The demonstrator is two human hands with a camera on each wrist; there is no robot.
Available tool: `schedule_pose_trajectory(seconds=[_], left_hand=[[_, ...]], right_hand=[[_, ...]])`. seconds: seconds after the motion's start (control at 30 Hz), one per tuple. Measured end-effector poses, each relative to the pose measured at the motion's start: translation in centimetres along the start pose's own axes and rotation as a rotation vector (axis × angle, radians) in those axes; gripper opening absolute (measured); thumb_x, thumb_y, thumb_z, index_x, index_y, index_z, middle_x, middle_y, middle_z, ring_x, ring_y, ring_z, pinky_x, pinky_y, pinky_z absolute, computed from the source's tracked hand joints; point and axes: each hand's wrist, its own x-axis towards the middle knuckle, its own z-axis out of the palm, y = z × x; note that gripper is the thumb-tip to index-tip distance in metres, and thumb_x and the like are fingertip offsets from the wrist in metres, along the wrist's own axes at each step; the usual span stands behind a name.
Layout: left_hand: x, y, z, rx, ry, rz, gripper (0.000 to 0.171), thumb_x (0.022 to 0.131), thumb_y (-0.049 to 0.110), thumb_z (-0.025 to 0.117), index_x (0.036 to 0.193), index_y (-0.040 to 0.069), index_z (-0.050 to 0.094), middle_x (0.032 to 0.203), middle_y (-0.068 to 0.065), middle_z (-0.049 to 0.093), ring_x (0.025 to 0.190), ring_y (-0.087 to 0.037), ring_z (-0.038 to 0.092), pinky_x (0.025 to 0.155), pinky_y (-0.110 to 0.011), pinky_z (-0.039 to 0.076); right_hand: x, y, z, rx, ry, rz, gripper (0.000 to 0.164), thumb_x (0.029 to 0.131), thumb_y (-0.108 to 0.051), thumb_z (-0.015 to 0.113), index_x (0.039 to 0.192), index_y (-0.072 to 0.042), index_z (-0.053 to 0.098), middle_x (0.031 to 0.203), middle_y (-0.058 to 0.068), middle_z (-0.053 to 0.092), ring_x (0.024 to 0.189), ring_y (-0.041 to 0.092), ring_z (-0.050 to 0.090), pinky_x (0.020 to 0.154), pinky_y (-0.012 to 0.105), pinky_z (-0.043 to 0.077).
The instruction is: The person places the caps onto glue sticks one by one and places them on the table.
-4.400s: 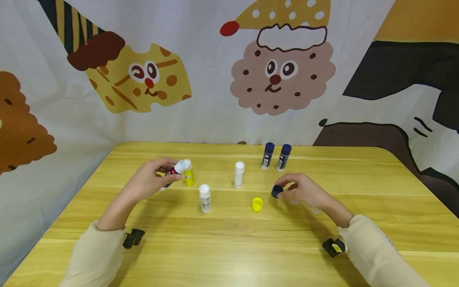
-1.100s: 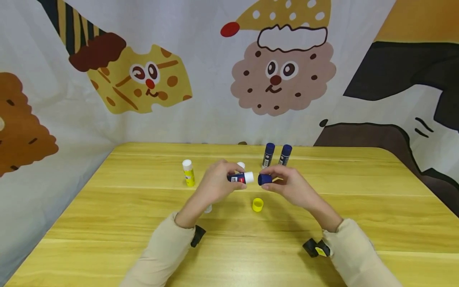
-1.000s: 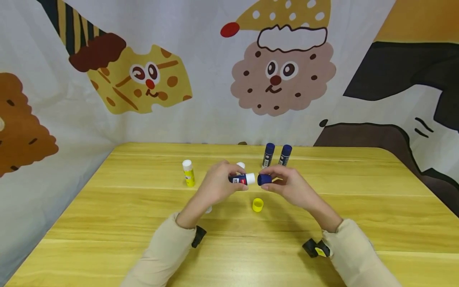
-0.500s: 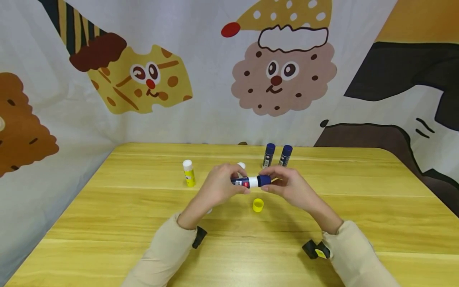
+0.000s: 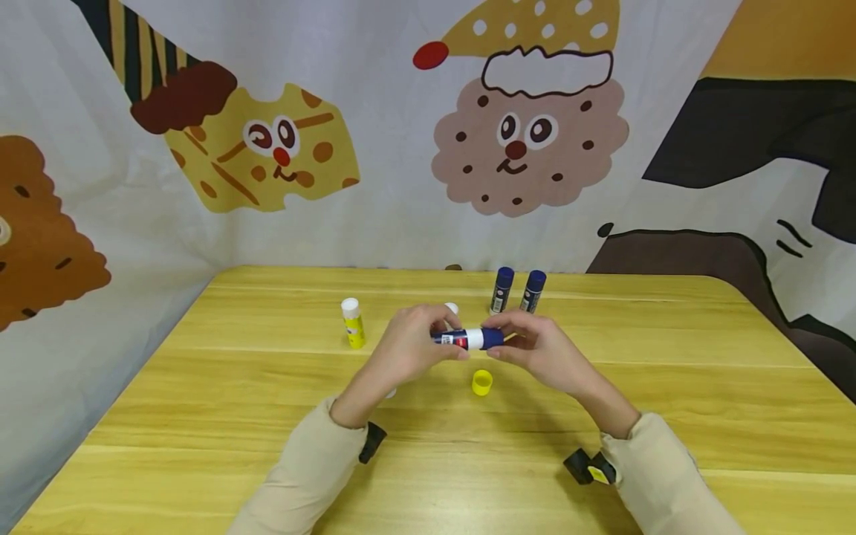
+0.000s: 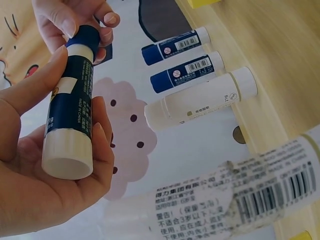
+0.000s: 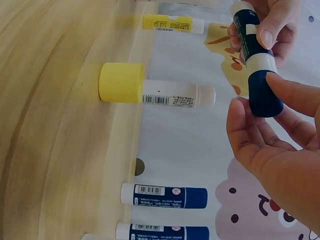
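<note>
Standing upright on the L side of the bench [image 5: 167, 416], a yellow stick [image 5: 353, 327] w/ white top is well apart from the work. R of it & nearer, a barcoded white tube [image 6: 240, 200] is mostly hidden by the L wrist in head view. Then the L grip [image 5: 409, 340]: thumb & fingers curled round the body of the blue glue stick [image 5: 451, 339], which is held off the bench, approx. horiz., midway btwn both hands. Behind it, on the far side, a plain white tube [image 5: 452, 307] shows only its top. At the stick's R end is a white collar [image 5: 474, 339]; on the near side a yellow cap [image 5: 481, 383] sits mouth up. Next the blue cap [image 5: 493, 338], over the collar's tip; far behind, two blue-capped sticks [image 5: 501, 291] stand side by side. Furthest R, the R grip [image 5: 540, 343] pinches the blue cap. Collar shows wider than on the capped pair, so cap prob. isn't fully home; seating it seems the step in hand. Best: keep tube & cap on one axis, hold L steady, push R straight w/ a slight twist if it binds; tilting could jam the rim. Fingertips off the collar, pls.
</note>
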Motion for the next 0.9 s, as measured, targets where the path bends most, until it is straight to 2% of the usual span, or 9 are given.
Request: schedule_pose_trajectory(seconds=[0.33,0.9], left_hand=[[-0.07,0.26,-0.12,-0.021,-0.022,-0.011,0.020,0.072,0.018,0.078,0.087,0.012,0.067,0.074,0.004,0.061,0.066,-0.014,0.052,0.061,-0.027,0.041],[-0.04,0.34,-0.30,-0.031,-0.015,-0.007,0.019,0.074,0.018,0.077,0.089,0.011,0.068,0.080,0.001,0.061,0.072,-0.013,0.054,0.064,-0.028,0.043]], right_hand=[[-0.18,-0.33,-0.14,0.002,0.011,0.000,0.029,0.085,0.002,0.062,0.113,0.002,0.058,0.110,0.016,0.056,0.091,0.025,0.059,0.075,0.027,0.050],[-0.28,-0.47,-0.33,0.070,0.004,-0.009,0.031,0.084,0.005,0.061,0.115,0.005,0.055,0.110,0.019,0.056,0.092,0.027,0.060,0.076,0.028,0.051]])
